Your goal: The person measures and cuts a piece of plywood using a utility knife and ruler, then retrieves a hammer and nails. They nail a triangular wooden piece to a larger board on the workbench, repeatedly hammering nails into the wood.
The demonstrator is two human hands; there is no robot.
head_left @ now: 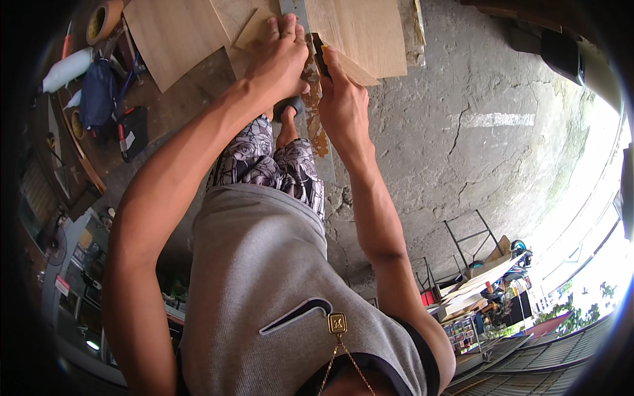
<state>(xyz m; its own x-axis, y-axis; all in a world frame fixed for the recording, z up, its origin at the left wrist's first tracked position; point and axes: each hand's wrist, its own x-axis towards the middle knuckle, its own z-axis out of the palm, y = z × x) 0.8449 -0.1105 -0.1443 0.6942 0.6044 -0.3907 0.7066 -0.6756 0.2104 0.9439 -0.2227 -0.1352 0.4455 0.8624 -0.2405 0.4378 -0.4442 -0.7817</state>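
Note:
My left hand (281,59) lies with fingers spread, pressing along the edge of a long metal straightedge (316,122) with brown, worn patches. A small square of thin wood (255,30) lies by its fingertips. Just across the straightedge, my right hand (342,105) is closed around a black and yellow utility knife (319,54), held close against the metal edge. Whether its blade touches the wood is hidden. A light plywood sheet (370,36) extends under the tool on the right, with a narrow angled piece (353,69) near my right fingers.
More thin plywood (173,39) lies at the left. Beyond it are a tape roll (104,21), a white bottle (68,69), a dark blue pouch (99,96) and a red-handled tool (122,140). Cracked concrete floor (429,145) spreads to the right. My sandaled foot (288,109) is below the boards.

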